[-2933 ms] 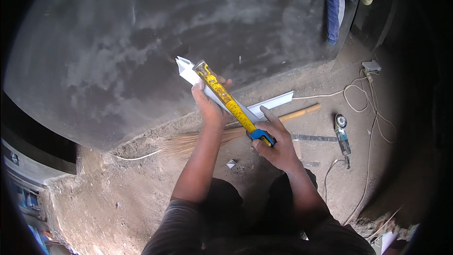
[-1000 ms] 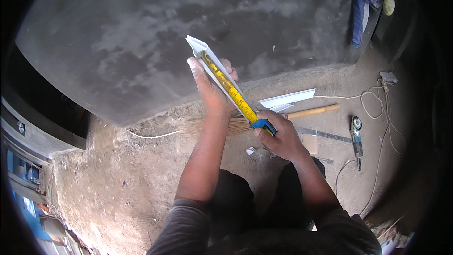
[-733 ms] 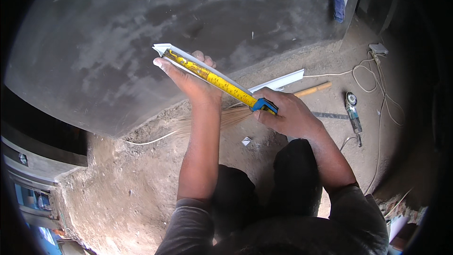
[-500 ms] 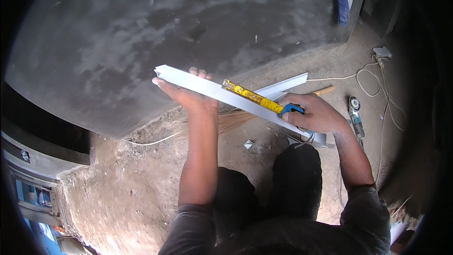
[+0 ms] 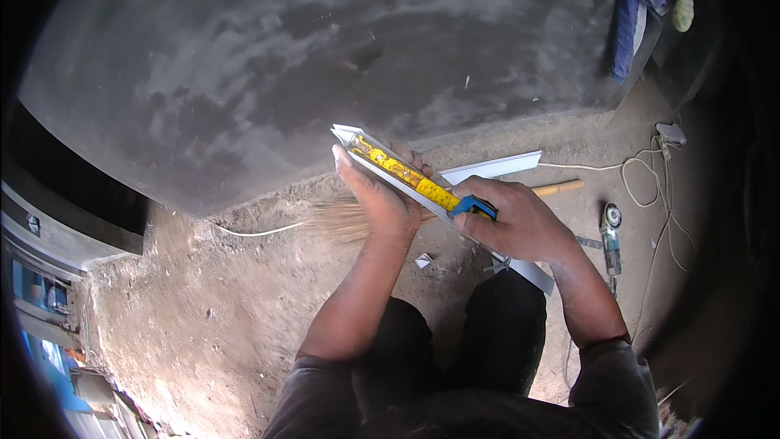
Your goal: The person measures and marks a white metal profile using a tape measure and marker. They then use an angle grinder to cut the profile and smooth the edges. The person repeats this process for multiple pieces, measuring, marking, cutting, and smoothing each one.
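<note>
Right fingers (image 5: pixel 481 189) grip a blue-and-black tape-measure case (image 5: pixel 476 207) (yellow blade (image 5: pixel 400 170) out); upturned left fingers (image 5: pixel 349 167) clasp a long white strip (image 5: pixel 348 132).

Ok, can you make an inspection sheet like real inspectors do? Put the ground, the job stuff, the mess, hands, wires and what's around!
Surface: rough, dusty brown ground.
Job's things: long white angled-profile strip; blue-cased tape measure with worn yellow blade along it.
Clutter: second white strip, brown-bristled broom with pale stick handle, teal-grey angle grinder, small white scrap.
Hands: left hand supports the angled strip; right hand grips the tape's case.
Cables: thin pale cable looped at right, near a pale grey box.
Surroundings: dark grey patchy wall; blue cloth and yellow-green cloth hanging upper right.
</note>
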### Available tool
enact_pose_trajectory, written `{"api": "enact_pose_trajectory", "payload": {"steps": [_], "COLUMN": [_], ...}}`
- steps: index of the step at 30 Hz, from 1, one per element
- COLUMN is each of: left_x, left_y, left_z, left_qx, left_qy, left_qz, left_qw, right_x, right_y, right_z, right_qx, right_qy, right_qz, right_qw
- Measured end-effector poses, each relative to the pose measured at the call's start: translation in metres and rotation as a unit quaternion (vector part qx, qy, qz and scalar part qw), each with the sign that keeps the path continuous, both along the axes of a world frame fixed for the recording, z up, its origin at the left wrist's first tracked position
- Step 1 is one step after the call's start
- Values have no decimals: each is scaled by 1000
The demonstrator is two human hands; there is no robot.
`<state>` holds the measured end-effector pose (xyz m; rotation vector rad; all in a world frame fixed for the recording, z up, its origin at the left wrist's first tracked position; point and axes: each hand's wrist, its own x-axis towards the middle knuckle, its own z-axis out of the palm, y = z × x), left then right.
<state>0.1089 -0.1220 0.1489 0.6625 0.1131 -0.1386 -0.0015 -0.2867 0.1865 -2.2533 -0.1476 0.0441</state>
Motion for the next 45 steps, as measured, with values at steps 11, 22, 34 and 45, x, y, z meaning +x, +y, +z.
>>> {"api": "enact_pose_trajectory", "payload": {"steps": [11, 22, 34, 45], "left_x": [12, 18, 33, 15], "left_y": [12, 31, 36, 3], "left_z": [-24, -33, -87, -99], "left_qx": [35, 212, 191, 177], "left_qy": [-84, -88, 13, 3], "left_qz": [20, -2, -56, -100], "left_qw": [996, 973, 980, 979], "right_x": [5, 1, -137, -172], "right_y": [9, 0, -48, -45], "right_z": [-17, -37, -149, -152], "right_qx": [-22, -47, -108, -219], "right_qy": [-26, 12, -14, -65], "right_qz": [8, 13, -143, -193], "right_qw": [999, 999, 984, 954]}}
